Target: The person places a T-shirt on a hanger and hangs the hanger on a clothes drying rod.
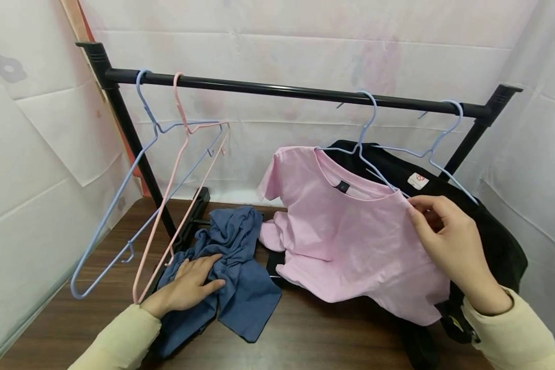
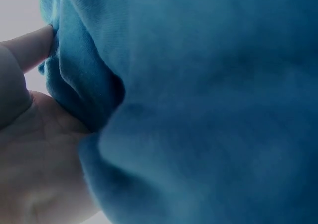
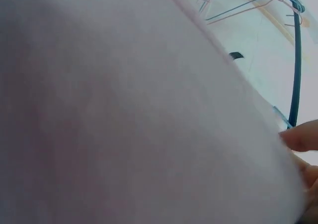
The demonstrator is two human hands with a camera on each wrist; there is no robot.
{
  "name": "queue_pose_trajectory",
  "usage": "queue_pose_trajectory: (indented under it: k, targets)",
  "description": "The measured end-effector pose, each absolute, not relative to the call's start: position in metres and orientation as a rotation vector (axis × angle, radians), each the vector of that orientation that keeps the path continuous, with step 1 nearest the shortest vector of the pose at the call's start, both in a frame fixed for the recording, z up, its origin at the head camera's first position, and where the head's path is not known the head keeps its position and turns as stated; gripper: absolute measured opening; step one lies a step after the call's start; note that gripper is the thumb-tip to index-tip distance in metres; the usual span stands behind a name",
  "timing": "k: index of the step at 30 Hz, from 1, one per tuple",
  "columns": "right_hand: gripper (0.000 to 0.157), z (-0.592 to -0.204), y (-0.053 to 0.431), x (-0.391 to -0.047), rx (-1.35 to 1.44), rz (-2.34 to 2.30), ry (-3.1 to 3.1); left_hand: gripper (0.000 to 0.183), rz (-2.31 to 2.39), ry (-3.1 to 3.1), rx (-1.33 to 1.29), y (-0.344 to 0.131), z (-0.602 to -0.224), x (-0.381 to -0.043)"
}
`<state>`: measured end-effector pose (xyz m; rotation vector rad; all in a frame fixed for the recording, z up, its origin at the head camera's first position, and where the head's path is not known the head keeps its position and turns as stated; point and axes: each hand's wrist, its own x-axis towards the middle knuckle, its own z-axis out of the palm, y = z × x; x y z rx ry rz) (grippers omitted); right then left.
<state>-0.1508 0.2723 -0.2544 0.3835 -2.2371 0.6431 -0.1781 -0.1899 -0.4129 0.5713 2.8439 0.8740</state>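
A pink T-shirt (image 1: 347, 236) hangs from a blue hanger (image 1: 362, 139) on the black rail, its neckline round the hanger. My right hand (image 1: 448, 241) pinches the shirt's shoulder near the hanger's right end, with thumb and forefinger at the fabric's edge. In the right wrist view the pink cloth (image 3: 149, 110) fills most of the picture. My left hand (image 1: 189, 282) rests on a crumpled dark blue garment (image 1: 247, 293) on the table, thumb spread from the fingers. Close up in the left wrist view, the blue cloth (image 2: 208, 110) covers the fingertips; the thumb touches a fold.
The black rail (image 1: 259, 88) spans the rack. A blue hanger (image 1: 115, 200) and a pink hanger (image 1: 164, 200) hang bare at its left. Behind the T-shirt a black garment (image 1: 504, 246) hangs on another blue hanger (image 1: 437, 141). The brown table (image 1: 314, 334) lies below.
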Motion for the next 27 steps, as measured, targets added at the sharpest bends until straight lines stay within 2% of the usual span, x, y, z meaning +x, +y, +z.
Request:
queue_pose_trajectory:
  k: [14, 27]
  targets:
    - [0.032, -0.227, 0.254, -0.136, 0.576, 0.659, -2.157, 0.069, 0.858, 2.847, 0.574, -0.189, -0.415, -0.177]
    - [0.025, -0.195, 0.192, -0.151, 0.768, 0.916, -2.32, 0.067, 0.852, 2.884, 0.587, -0.19, -0.414, -0.179]
